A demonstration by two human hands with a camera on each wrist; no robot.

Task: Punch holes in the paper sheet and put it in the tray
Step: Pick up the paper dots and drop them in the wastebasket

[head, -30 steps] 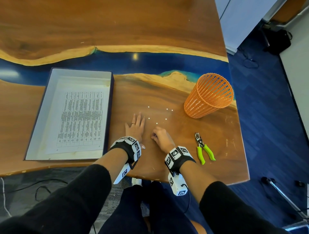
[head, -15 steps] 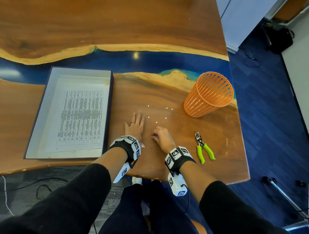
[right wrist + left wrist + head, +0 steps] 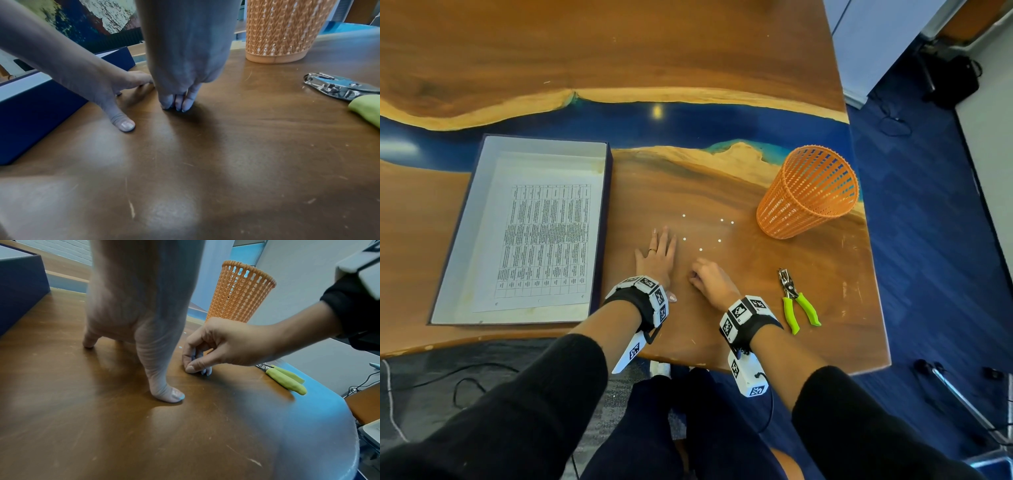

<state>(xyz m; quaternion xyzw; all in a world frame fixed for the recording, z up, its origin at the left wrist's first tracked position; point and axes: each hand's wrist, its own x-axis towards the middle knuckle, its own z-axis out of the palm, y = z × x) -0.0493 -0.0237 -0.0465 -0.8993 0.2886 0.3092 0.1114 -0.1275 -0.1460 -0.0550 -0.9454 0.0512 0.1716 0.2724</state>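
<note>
At the left of the table (image 3: 722, 61), the printed paper sheet (image 3: 544, 240) is already lying flat inside the tray (image 3: 544, 145), long axis running away from the person. The left hand (image 3: 655, 255) is resting flat beside it, fingers straight and close together. The right hand (image 3: 714, 279) is bunching its fingertips (image 3: 190, 369) down on the wood, pinching at something too small to see. White paper dots (image 3: 701, 249) are lying just beyond it. Farther right, the hole punch (image 3: 796, 301) is sitting untouched, and the orange basket (image 3: 808, 195) is showing nothing inside.
</note>
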